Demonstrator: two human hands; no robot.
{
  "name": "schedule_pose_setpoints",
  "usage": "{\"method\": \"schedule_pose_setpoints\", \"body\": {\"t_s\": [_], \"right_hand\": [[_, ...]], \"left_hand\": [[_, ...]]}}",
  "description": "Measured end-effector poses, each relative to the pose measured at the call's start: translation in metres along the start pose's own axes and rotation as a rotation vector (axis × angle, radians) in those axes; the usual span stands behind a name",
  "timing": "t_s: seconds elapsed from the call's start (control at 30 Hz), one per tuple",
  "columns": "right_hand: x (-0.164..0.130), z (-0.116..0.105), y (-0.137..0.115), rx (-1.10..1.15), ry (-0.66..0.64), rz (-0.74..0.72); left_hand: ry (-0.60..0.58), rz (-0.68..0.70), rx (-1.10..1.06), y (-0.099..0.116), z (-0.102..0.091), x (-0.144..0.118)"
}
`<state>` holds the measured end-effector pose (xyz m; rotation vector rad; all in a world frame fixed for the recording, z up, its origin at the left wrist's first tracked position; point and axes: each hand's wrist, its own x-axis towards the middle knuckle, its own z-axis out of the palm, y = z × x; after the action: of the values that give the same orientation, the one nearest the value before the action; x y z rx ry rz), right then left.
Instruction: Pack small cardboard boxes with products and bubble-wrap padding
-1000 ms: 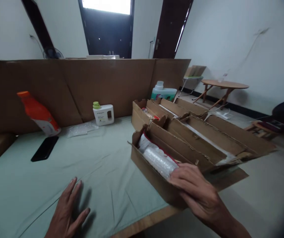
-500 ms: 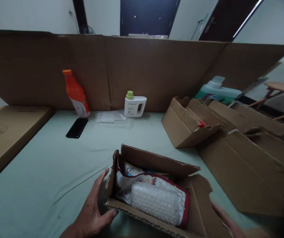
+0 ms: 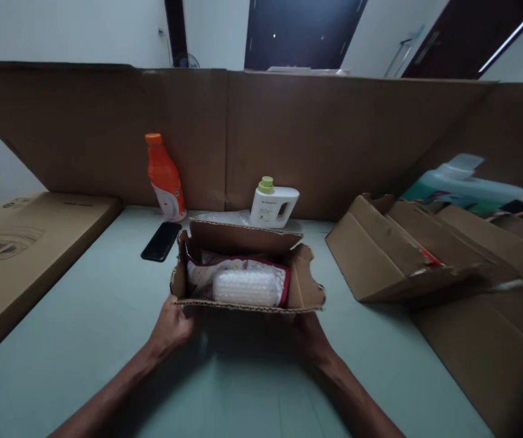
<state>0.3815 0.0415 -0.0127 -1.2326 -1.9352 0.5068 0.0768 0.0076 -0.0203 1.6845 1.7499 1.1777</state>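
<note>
An open cardboard box (image 3: 300,286) is held between my two hands in the middle of the view. Inside it lies a bubble-wrapped item (image 3: 245,287) against a white packet with a dark red edge (image 3: 286,283). My left hand (image 3: 174,322) is closed on the box's near left corner, its fingers partly under the cardboard. At the near right, my right hand (image 3: 309,334) grips the box from below, most of its fingers hidden and in shadow. Whether the box's base touches the table cannot be made out.
Behind the box stand an orange bottle (image 3: 165,176) and a white jug with a green cap (image 3: 273,207), near bubble wrap (image 3: 224,217). A black phone (image 3: 161,241) lies left. More cardboard boxes (image 3: 380,255) and a teal-filled container (image 3: 462,185) are right; a flat carton (image 3: 37,255) is far left.
The box has moved away from me and to the left, now squarer to the view. Both hands have gone with it, and my left hand has closed on its corner. The view has shifted left.
</note>
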Motion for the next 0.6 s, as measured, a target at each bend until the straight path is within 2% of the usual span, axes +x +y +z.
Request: {"method": "schedule_pose_setpoints", "body": {"t_s": [0.1,0.2,0.27,0.33,0.47,0.5,0.53,0.6], "right_hand": [[0.036,0.025,-0.004,0.124,-0.046,0.118],[0.045,0.028,0.001,0.148,-0.075,0.161],[0.044,0.012,0.002,0.111,-0.094,0.096],[0.046,-0.017,-0.009,0.035,-0.065,-0.003],[0.077,-0.079,-0.063,-0.118,0.216,-0.071],[0.092,-0.087,-0.078,-0.165,0.198,-0.109],[0.108,-0.09,-0.092,-0.204,0.116,-0.17],[0.141,-0.081,-0.113,-0.266,-0.191,-0.323]], "left_hand": [[-0.005,-0.062,-0.047,-0.011,-0.004,0.022],[0.036,-0.086,-0.115,-0.018,0.007,0.022],[0.064,-0.099,-0.157,-0.019,0.016,0.015],[0.071,-0.117,-0.185,-0.02,0.022,0.01],[0.081,-0.18,-0.228,-0.023,0.025,0.006],[0.086,-0.191,-0.235,-0.025,0.026,0.006],[0.089,-0.193,-0.241,-0.026,0.027,0.006],[0.093,-0.183,-0.261,-0.027,0.029,0.007]]}}
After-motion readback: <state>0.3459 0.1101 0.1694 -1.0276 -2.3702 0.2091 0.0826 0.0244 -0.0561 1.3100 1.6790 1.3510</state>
